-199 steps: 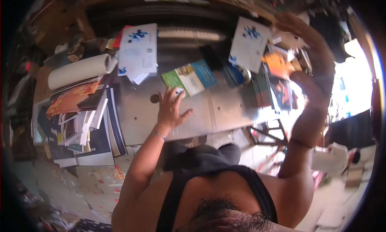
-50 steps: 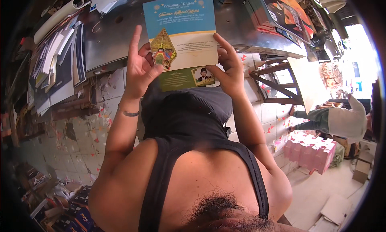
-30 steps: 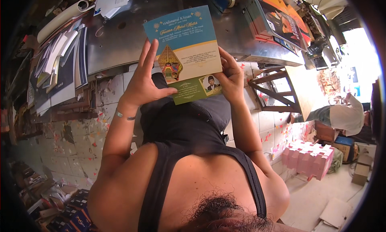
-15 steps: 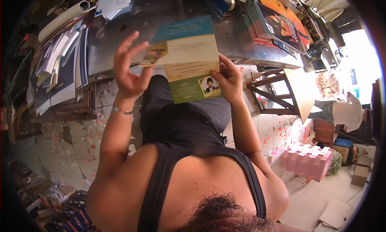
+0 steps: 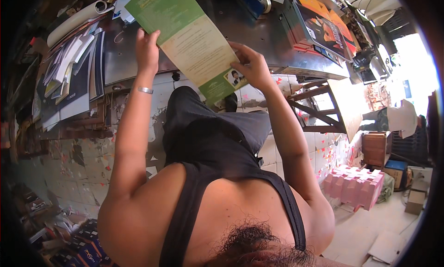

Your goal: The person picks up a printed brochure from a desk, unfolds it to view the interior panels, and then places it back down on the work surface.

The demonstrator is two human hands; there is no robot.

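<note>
A long printed card (image 5: 192, 49) with green ends and a cream middle is spread between my hands, tilted with its top to the left. A small portrait photo is printed near its lower right corner. My right hand (image 5: 253, 65) pinches the card's right edge, thumb on the front. At the left edge my left hand (image 5: 149, 52) is closed, its thumb over the card's margin; its other fingertips are partly hidden. A metal bracelet (image 5: 145, 90) circles my left wrist.
A dark metal table (image 5: 121, 56) lies beyond the card. Paper sheets (image 5: 69, 77) pile up on its left, with a roll (image 5: 76, 24) behind. Stacked printed books (image 5: 319, 28) stand right. A wooden stool (image 5: 340, 107), pink bundles (image 5: 354, 186) and another person (image 5: 400, 119) are farther right.
The card has gone from partly folded, with a blue panel showing, to a flat green-and-cream strip tilted left. My left hand has closed from spread fingers at the card's left edge.
</note>
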